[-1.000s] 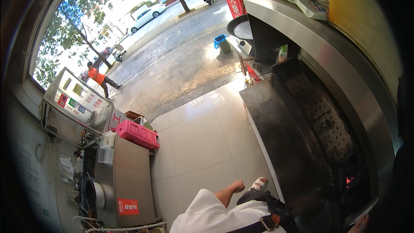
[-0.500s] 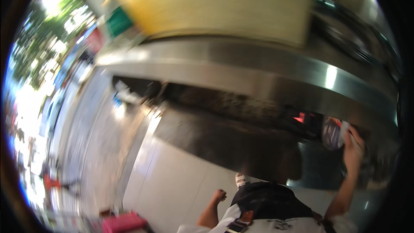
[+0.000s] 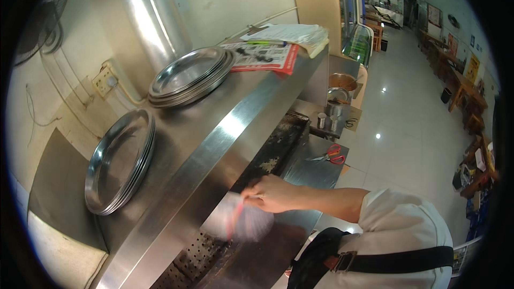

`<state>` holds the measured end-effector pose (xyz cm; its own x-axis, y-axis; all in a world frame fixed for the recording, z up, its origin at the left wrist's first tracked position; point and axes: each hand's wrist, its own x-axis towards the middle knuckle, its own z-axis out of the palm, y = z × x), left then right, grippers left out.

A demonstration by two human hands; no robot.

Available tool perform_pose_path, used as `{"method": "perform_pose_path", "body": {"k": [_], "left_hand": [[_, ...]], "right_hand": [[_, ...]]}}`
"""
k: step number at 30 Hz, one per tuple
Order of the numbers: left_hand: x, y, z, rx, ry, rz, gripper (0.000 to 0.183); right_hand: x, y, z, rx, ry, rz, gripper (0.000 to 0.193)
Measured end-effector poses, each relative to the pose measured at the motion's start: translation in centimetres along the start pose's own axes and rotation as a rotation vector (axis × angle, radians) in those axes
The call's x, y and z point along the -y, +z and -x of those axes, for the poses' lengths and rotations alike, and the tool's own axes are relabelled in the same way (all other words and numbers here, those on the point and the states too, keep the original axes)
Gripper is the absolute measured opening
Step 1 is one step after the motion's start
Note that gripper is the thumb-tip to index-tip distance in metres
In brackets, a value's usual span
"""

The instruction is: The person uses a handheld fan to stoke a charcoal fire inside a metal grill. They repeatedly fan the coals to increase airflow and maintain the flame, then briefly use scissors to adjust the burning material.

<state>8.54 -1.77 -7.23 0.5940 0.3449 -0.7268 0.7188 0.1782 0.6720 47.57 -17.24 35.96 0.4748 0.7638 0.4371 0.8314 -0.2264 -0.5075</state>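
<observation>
My right hand (image 3: 273, 194) reaches in from the lower right over a dark, blackened grill (image 3: 278, 150). It is closed on a pale, motion-blurred fan-like thing with a red handle (image 3: 238, 222), which hangs just above the grill's perforated front. A white sleeve and a black shoulder strap show at the lower right. My left hand is out of the picture.
A steel hood shelf (image 3: 225, 128) over the grill carries two stacks of round metal trays (image 3: 190, 75) (image 3: 118, 160) and papers (image 3: 267, 53). Red-handled scissors (image 3: 332, 155) and metal cans (image 3: 337, 101) sit beyond the grill. A shiny duct (image 3: 147, 16) rises at the back; wooden tables (image 3: 466, 91) line the far right.
The view has swung from the street and floor round to the right, along the grill into the room. My right hand has come down from the raised right side to over the grill.
</observation>
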Motion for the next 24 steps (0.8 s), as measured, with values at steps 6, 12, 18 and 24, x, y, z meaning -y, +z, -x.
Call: {"method": "perform_pose_path", "body": {"k": [6,12,18,24], "left_hand": [[4.1,-0.8,3.5,-0.037,-0.034,-0.019,0.019],[8.5,-1.3,7.4,-0.097,-0.031,-0.068,0.021],[10.1,-0.2,8.7,-0.151,-0.001,-0.132,0.022],[11.8,0.7,8.4,-0.153,0.059,-0.224,0.024]], "right_hand": [[2.3,-0.9,-0.9,0.199,-0.168,-0.342,0.026],[5.4,-0.8,0.5,0.205,-0.214,-0.233,0.022],[6.1,-0.6,0.5,-0.002,-0.082,0.115,0.018],[3.9,0.2,-0.5,-0.025,0.077,0.184,0.020]]}}
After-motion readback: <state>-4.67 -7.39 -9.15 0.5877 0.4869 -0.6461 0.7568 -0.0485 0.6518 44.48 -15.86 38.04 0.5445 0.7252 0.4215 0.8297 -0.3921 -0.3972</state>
